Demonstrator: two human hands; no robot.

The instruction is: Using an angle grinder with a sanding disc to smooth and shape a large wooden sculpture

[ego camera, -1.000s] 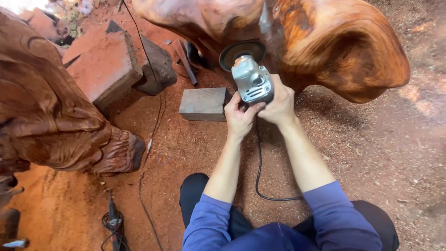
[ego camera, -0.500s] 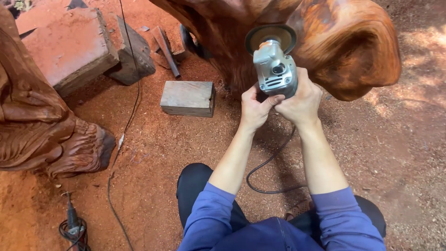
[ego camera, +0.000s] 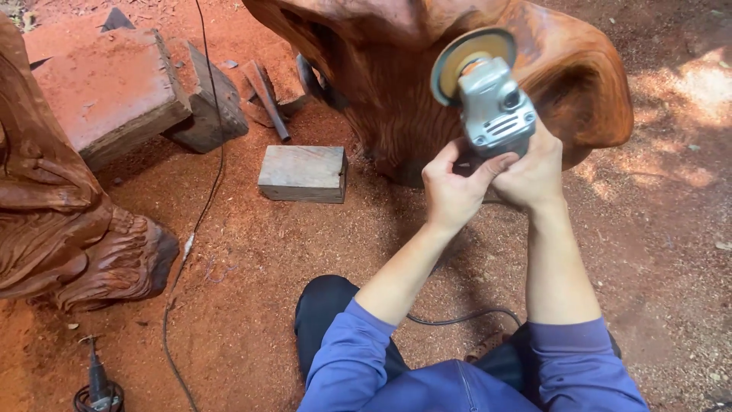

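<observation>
Looming ahead was the big carved stump (ego camera: 396, 99), its red wood bare to the tool. I held the grinder (ego camera: 494, 107) just in front of it, disc (ego camera: 467, 57) tilted toward the wood for contact. My left hand (ego camera: 454, 191) and right hand (ego camera: 534, 172) wrapped tightly round its body, steadying it. A small wood block (ego camera: 303, 173) lay nearby.

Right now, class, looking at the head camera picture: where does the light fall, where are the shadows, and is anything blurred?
Head view: dappled sun patches on the ground at right; deep shadow under the wood carving; the grinder in both hands, left hand and right hand, looks slightly soft, its disc smeared; straight edges bow toward the frame's borders.
</observation>
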